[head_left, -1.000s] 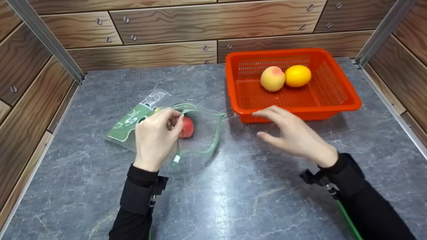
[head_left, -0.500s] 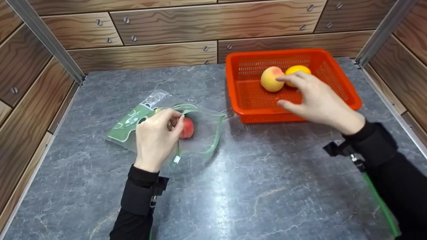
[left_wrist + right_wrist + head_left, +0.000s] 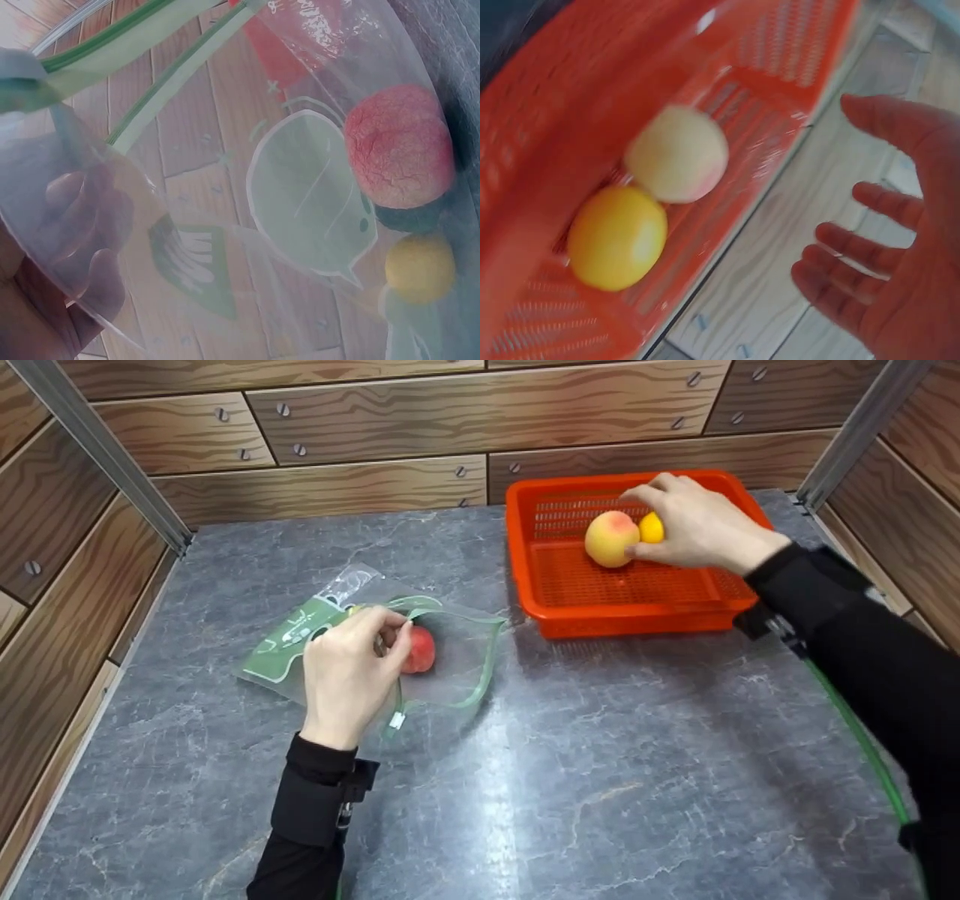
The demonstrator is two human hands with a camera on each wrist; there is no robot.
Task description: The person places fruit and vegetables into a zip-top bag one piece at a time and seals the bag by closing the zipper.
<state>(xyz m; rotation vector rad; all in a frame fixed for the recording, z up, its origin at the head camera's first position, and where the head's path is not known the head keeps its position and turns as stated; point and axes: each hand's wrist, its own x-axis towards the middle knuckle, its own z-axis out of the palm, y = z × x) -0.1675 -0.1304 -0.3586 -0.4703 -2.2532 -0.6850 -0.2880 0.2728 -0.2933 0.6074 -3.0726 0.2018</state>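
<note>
My left hand [image 3: 349,675] pinches the upper edge of a clear zip bag [image 3: 457,671] with green print, holding its mouth apart. Inside the bag are a red round fruit [image 3: 420,650] and a smaller yellow fruit [image 3: 421,268]. A white zip slider [image 3: 397,721] hangs at the bag's near side. Over the orange basket [image 3: 600,624] is my right hand [image 3: 701,521], its fingers spread and thumb apart. It partly covers a yellow-orange fruit [image 3: 651,528] in the head view. Beside that fruit lies a peach [image 3: 611,540], with the thumb tip overlapping its edge.
Grey marbled tabletop [image 3: 562,780] lies under the bag and basket. Wood-patterned panels [image 3: 360,427] enclose the back and sides, with metal posts [image 3: 112,457] at the corners. A green cable [image 3: 859,727] runs along the right sleeve.
My right hand has moved right and away from me, from before the basket's near rim to over the yellow-orange fruit. My left hand and the bag have stayed in place.
</note>
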